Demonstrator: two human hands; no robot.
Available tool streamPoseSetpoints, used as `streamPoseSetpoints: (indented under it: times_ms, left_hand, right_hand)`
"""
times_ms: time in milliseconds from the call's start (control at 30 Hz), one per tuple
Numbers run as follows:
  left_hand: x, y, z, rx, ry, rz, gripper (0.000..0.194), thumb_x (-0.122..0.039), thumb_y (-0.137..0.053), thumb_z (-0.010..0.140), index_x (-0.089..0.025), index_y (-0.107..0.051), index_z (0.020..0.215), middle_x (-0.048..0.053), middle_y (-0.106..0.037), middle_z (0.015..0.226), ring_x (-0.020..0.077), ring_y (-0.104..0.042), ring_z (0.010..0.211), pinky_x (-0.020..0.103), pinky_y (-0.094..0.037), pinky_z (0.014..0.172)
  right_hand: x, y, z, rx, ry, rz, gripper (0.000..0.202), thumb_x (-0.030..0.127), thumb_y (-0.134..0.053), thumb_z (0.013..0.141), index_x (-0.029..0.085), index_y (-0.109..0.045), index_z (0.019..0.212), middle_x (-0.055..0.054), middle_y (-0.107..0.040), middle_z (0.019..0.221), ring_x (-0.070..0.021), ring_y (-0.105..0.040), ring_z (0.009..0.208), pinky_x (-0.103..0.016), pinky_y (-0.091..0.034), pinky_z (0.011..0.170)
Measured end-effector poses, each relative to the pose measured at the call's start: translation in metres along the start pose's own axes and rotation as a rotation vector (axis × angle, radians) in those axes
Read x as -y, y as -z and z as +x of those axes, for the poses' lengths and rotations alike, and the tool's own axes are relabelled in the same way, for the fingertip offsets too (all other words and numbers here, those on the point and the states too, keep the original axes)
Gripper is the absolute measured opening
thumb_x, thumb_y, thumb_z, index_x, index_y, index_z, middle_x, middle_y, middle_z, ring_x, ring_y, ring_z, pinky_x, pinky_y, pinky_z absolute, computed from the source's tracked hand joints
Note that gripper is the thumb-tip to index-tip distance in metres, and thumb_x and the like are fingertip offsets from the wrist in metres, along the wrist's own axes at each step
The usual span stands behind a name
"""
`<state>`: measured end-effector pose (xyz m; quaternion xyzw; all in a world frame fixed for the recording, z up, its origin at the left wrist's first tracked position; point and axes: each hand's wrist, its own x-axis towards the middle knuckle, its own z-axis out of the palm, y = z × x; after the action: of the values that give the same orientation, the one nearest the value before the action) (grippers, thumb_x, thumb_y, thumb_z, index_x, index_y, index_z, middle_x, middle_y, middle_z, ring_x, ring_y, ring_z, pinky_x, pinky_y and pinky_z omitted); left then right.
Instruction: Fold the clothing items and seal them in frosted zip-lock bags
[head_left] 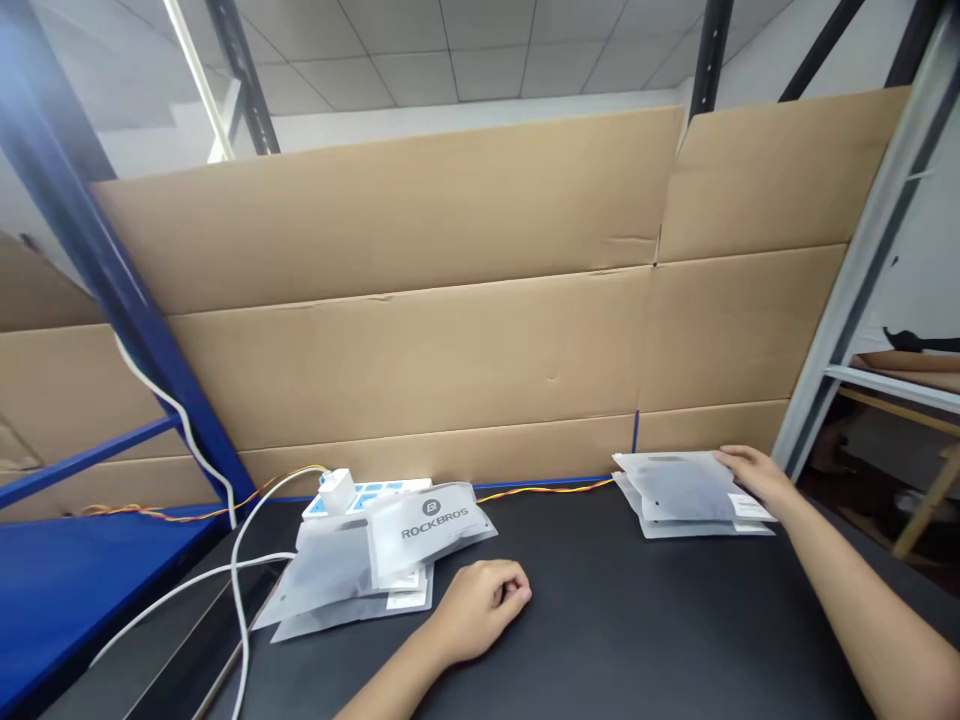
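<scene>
My left hand [484,607] rests on the black tabletop with its fingers curled into a loose fist and nothing visible in it. Just left of it lies a pile of frosted plastic pouches [322,575]. The top pouch [431,527] carries a printed "ROCKBROS" logo. Over on the right, my right hand [754,475] has its fingers closed over the upper right corner of another small stack of frosted pouches [675,485]. A white label [750,507] shows near that stack's right edge. The thumb of the right hand is hidden.
A white power strip [397,488] with a plugged-in adapter [337,491] sits behind the left pile. White cables [237,560] loop across the left side. A cardboard wall [450,370] closes off the back, between a blue post [142,270] and a grey post [847,300].
</scene>
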<state>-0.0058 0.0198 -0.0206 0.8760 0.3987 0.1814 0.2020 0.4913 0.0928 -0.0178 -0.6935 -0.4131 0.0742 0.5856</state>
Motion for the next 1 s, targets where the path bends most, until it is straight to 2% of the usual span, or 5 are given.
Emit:
streamPoseSetpoints:
  times_ms: [200,333,400,467,1000]
  left_hand:
    - [-0.01,0.003,-0.001,-0.091,-0.164,0.089,0.016,-0.021,-0.054,0.091,-0.024,-0.062,0.104,0.004,-0.065,0.108,0.0222,-0.057,0.101,0.035,-0.04,0.095]
    - [-0.004,0.002,-0.004,-0.093,-0.157,0.044,0.026,-0.022,-0.059,0.089,-0.028,-0.062,0.114,0.004,-0.059,0.129,0.0248,-0.051,0.122,0.041,-0.035,0.108]
    - [0.0,0.001,-0.004,-0.07,-0.145,0.027,0.031,-0.024,-0.061,0.09,-0.029,-0.06,0.12,0.004,-0.057,0.135,0.0252,-0.049,0.126,0.042,-0.035,0.11]
    - [0.003,0.001,-0.005,-0.054,-0.145,0.023,0.034,-0.026,-0.061,0.09,-0.029,-0.059,0.124,0.004,-0.055,0.139,0.0256,-0.047,0.129,0.044,-0.034,0.112]
    - [0.003,0.002,-0.007,-0.029,-0.164,0.036,0.034,-0.027,-0.059,0.091,-0.028,-0.059,0.125,0.004,-0.055,0.14,0.0265,-0.045,0.132,0.047,-0.033,0.113]
  right_hand:
    - [0.084,-0.018,-0.046,-0.016,0.292,-0.036,0.028,0.04,-0.049,0.085,0.019,-0.06,0.099,-0.016,-0.066,0.102,-0.0278,-0.062,0.094,-0.044,-0.046,0.088]
    - [0.127,-0.061,-0.153,0.444,0.609,-0.015,0.016,0.04,-0.063,0.084,0.026,-0.069,0.09,-0.007,-0.072,0.105,-0.0255,-0.065,0.099,-0.038,-0.05,0.092]
    - [0.129,-0.074,-0.197,0.802,0.818,-0.074,0.025,0.035,-0.058,0.09,0.027,-0.067,0.112,-0.007,-0.065,0.129,-0.0278,-0.057,0.12,-0.044,-0.043,0.105]
    - [0.122,-0.08,-0.22,0.944,0.85,-0.129,0.035,0.035,-0.053,0.094,0.026,-0.062,0.126,-0.007,-0.056,0.142,-0.0284,-0.048,0.132,-0.048,-0.038,0.111]
    - [0.101,-0.082,-0.222,0.995,0.714,-0.199,0.041,0.039,-0.051,0.096,0.026,-0.058,0.134,-0.006,-0.052,0.147,-0.0285,-0.042,0.138,-0.049,-0.036,0.115]
